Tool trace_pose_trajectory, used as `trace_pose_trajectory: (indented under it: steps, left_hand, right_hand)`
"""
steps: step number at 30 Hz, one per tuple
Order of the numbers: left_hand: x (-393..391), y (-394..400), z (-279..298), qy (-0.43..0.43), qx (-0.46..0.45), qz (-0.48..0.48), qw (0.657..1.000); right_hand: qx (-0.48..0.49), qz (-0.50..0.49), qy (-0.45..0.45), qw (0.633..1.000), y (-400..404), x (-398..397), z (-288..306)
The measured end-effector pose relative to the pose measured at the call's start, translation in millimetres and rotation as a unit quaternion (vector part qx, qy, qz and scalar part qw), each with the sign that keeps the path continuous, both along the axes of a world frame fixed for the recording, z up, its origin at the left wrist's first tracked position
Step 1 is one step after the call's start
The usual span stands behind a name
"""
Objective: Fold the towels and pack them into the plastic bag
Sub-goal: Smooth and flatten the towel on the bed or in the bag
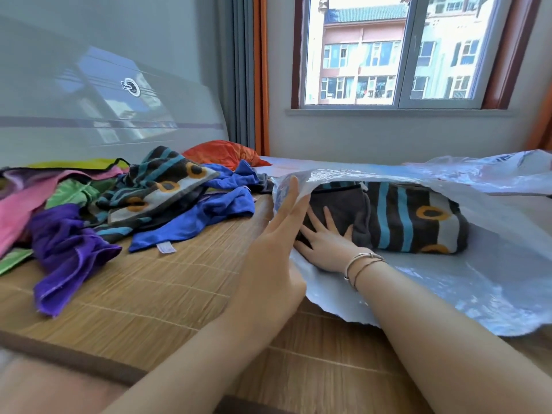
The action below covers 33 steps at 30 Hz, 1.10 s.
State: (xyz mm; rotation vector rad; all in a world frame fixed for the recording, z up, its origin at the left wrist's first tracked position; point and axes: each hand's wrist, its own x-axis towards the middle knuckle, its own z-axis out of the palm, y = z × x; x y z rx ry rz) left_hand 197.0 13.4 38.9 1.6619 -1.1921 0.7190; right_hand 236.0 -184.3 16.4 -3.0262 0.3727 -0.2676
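Head view: a bed (167, 297) covered with a woven bamboo mat, seen from above the person's forearms, with a window and curtains behind.
Plastic bag: the plastic bag (448, 282) lies flat on the mat at right, its mouth facing left and lifted open.
Unfolded pile: a heap of loose towels sits on the mat at left, well apart from the bag; it includes a purple towel (68, 249), a blue towel (191, 219), a second striped towel (158, 183) with orange rings, a pink towel (21, 204) and a green towel (71, 192).
Packed towel: a folded striped towel (412, 222), dark grey with blue bands and orange rings, rests inside the bag just past the mouth.
Left hand: the left hand (280, 222) has straight fingers held together, raised against the upper lip of the bag and propping it open.
Right hand: the right hand (325, 240) is inside the mouth, fingers spread flat, pressing on the near end of the folded striped towel; bracelets circle its wrist.
Progress: by my reading, one towel is folded and in the bag, being seated deeper or smoothed down.
Remaining: the whole left heap looks unfolded, so most of the folding and packing is yet to be done.
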Motion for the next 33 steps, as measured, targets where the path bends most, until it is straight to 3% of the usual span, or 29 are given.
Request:
trace_pose_trajectory:
  steps: [8,11,15,20,23,26,30,33]
  left_hand:
    - [-27,32,-8,0.117,0.077,-0.026,0.990]
    - [-41,54,-9,0.139,0.077,-0.033,0.987]
    - [-42,99,-23,0.142,0.059,0.033,0.988]
    - [13,167,-48,0.168,0.147,0.154,0.962]
    - [58,200,-51,0.181,0.187,0.288,0.922]
    - [84,216,-57,0.196,0.205,0.400,0.872]
    - [97,216,-64,0.212,0.186,0.443,0.851]
    - [98,212,-66,0.204,0.112,0.437,0.869]
  right_hand:
    - [-0.047,0.019,0.053,0.997,42,-123,15]
    - [-0.015,0.023,0.046,0.999,67,-160,24]
    - [-0.028,0.066,-0.103,0.992,109,-181,20]
    - [0.004,0.180,-0.216,0.960,178,-155,3]
    - [0.044,0.202,-0.187,0.960,211,-110,-10]
    - [0.077,0.126,-0.092,0.985,231,-48,-18]
    - [0.042,0.065,0.000,0.997,239,7,-24]
    - [0.038,0.058,0.019,0.997,238,10,-26]
